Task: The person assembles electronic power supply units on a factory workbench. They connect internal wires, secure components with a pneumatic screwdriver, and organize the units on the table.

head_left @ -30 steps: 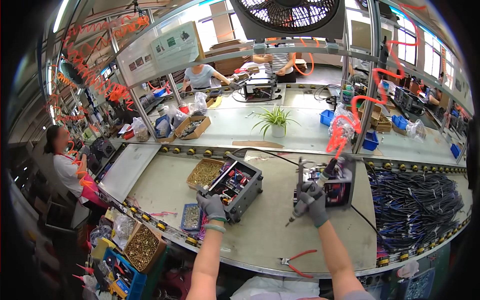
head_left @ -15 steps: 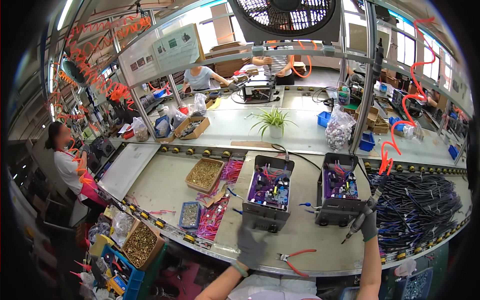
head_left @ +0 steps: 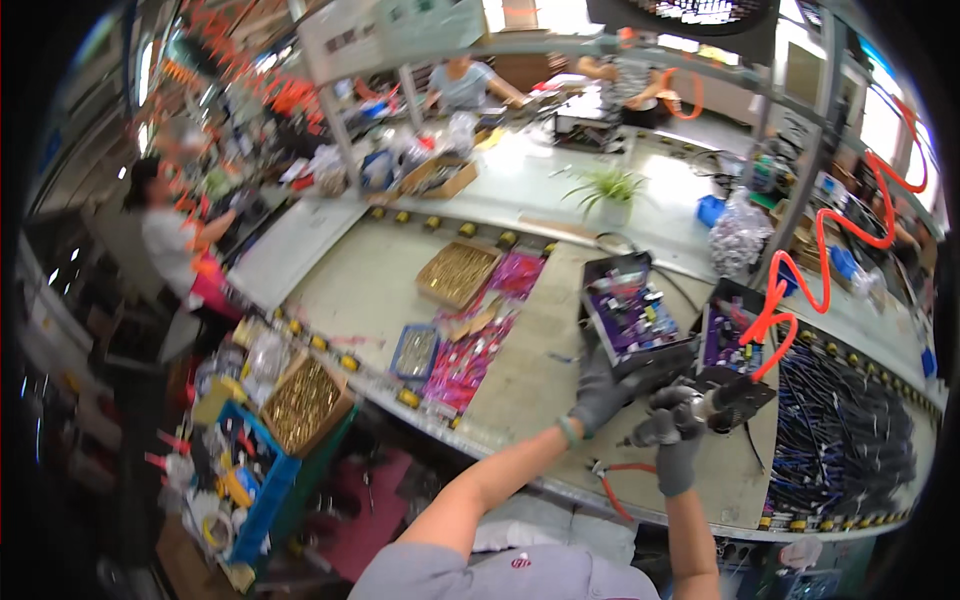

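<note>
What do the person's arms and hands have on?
The left hand and the right hand wear grey gloves. A pale green band circles the left wrist. Both forearms show bare above the gloves, and a short, pale lilac-grey sleeve covers the upper left arm.

White glare fills the windows (head_left: 868, 90) at upper right; left side of the room dim. Pale far bench (head_left: 545, 190) runs beyond the near bench (head_left: 535, 375), roller track (head_left: 420, 222) between, grey floor (head_left: 715, 122) behind. Metal posts (head_left: 822, 130) lean in view, board (head_left: 400, 38) upper left, dark fan (head_left: 700, 12) cut by top edge.
</note>
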Action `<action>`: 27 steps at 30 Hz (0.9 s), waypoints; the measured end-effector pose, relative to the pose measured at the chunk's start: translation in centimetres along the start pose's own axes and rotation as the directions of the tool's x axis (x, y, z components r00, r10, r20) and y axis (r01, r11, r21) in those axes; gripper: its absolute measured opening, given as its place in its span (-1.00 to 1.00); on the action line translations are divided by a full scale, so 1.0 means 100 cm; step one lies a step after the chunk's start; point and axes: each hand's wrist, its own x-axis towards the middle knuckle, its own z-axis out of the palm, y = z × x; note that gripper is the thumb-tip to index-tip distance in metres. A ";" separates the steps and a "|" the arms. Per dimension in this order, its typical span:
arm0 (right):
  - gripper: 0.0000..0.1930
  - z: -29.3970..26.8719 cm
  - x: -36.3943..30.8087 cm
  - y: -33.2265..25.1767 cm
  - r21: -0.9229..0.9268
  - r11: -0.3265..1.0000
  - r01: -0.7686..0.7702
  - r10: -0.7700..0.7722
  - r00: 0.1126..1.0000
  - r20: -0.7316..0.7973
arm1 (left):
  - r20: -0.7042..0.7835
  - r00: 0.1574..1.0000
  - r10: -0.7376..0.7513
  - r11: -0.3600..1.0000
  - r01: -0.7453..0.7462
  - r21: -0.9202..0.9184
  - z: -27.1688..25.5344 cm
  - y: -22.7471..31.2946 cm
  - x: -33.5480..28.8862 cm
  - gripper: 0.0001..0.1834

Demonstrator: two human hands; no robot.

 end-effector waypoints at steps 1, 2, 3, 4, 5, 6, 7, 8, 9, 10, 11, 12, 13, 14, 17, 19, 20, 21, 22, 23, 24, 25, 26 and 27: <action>-0.71 0.019 -0.006 -0.003 -0.022 0.998 -0.058 0.059 0.996 0.059 | -0.069 0.996 0.063 0.995 -0.057 0.086 -0.003 0.001 -0.001 -0.24; -0.66 0.031 -0.011 0.011 -0.048 0.999 -0.002 0.007 0.994 0.113 | 0.000 0.997 0.073 0.990 -0.072 0.121 -0.011 -0.011 -0.001 -0.25; -0.66 0.038 -0.021 0.016 -0.026 0.997 -0.075 0.079 0.980 0.182 | 0.070 0.995 0.071 0.984 -0.081 0.160 -0.024 -0.027 -0.006 -0.26; -0.65 0.040 -0.028 0.020 -0.013 0.991 -0.136 0.135 0.964 0.229 | 0.160 0.987 -0.018 1.000 0.014 0.027 -0.042 -0.026 -0.009 -0.38; -0.63 0.032 -0.036 0.024 -0.031 0.988 -0.151 0.153 0.935 0.320 | 0.149 0.987 0.055 0.996 -0.065 0.061 -0.066 -0.027 -0.021 -0.45; -0.60 0.025 -0.043 0.027 -0.050 0.986 -0.159 0.165 0.900 0.403 | 0.151 0.979 0.138 0.984 -0.153 0.091 -0.093 -0.029 -0.033 -0.51; -0.57 0.019 -0.048 0.031 -0.066 0.984 -0.164 0.175 0.853 0.491 | 0.160 0.962 0.219 0.962 -0.240 0.127 -0.122 -0.033 -0.044 -0.57; -0.54 0.016 -0.052 0.020 -0.097 0.943 -0.319 0.320 0.786 0.529 | 0.148 0.988 0.039 0.994 -0.054 0.095 -0.150 -0.042 -0.053 -0.66; -0.49 0.013 -0.052 0.007 -0.183 0.870 -0.458 0.483 0.716 0.504 | 0.146 0.980 -0.138 0.990 0.132 0.054 -0.176 -0.052 -0.060 -0.75; -0.44 0.011 -0.052 -0.006 -0.268 0.764 -0.587 0.636 0.618 0.462 | 0.066 0.983 -0.174 0.972 0.160 0.172 -0.202 -0.074 -0.065 -0.78; -0.39 0.009 -0.051 -0.019 -0.340 0.637 -0.691 0.763 0.503 0.407 | -0.015 0.981 -0.194 0.939 0.190 0.286 -0.227 -0.100 -0.066 -0.80; -0.36 0.007 -0.054 -0.026 -0.270 0.476 -0.837 0.859 0.376 0.347 | -0.079 0.968 -0.237 0.887 0.249 0.389 -0.249 -0.120 -0.064 -0.80; -0.29 -0.002 -0.062 -0.030 -0.405 0.567 -0.718 0.814 0.412 0.409 | -0.143 0.953 -0.266 0.822 0.302 0.482 -0.269 -0.136 -0.059 -0.81; -0.21 -0.012 -0.070 -0.033 -0.511 0.644 -0.569 0.764 0.447 0.465 | -0.137 0.953 -0.271 0.744 0.298 0.598 -0.285 -0.148 -0.047 -0.79; 0.08 -0.030 -0.072 -0.026 -0.386 0.570 -0.726 0.691 0.169 0.703 | -0.126 0.956 -0.266 0.437 0.237 0.868 -0.321 -0.195 -0.019 -0.77; 0.12 -0.038 -0.079 -0.012 -0.251 0.511 -0.822 0.599 0.131 0.790 | -0.053 0.952 -0.303 0.277 0.141 0.950 -0.330 -0.228 -0.004 -0.77; 0.13 -0.038 -0.085 -0.006 -0.168 0.469 -0.867 0.559 0.144 0.817 | -0.057 0.950 -0.308 0.286 0.150 0.946 -0.325 -0.237 0.004 -0.77; 0.15 -0.037 -0.086 -0.002 -0.092 0.418 -0.904 0.512 0.151 0.845 | -0.070 0.945 -0.320 0.291 0.168 0.942 -0.320 -0.244 0.010 -0.77; 0.04 -0.014 -0.087 -0.013 0.054 0.505 -0.862 0.438 0.310 0.844 | -0.080 0.935 -0.344 0.262 0.177 0.949 -0.320 -0.253 0.012 -0.77; -0.01 -0.010 -0.089 -0.004 -0.032 0.515 -0.857 0.559 0.307 0.770 | -0.089 0.925 -0.370 0.238 0.187 0.953 -0.319 -0.262 0.016 -0.77; -0.05 -0.010 -0.093 0.011 -0.122 0.507 -0.853 0.674 0.305 0.673 | -0.097 0.911 -0.400 0.220 0.198 0.955 -0.316 -0.265 0.022 -0.78; -0.09 -0.007 -0.096 0.016 -0.204 0.473 -0.857 0.777 0.297 0.555 | -0.087 0.900 -0.428 0.228 0.200 0.953 -0.311 -0.257 0.026 -0.78; -0.26 0.001 -0.103 0.013 -0.292 0.527 -0.798 0.820 0.386 0.423 | -0.079 0.887 -0.455 0.235 0.205 0.950 -0.309 -0.247 0.029 -0.78; -0.29 -0.002 -0.106 0.022 -0.230 0.515 -0.826 0.816 0.389 0.428 | -0.079 0.872 -0.483 0.233 0.215 0.949 -0.313 -0.234 0.028 -0.78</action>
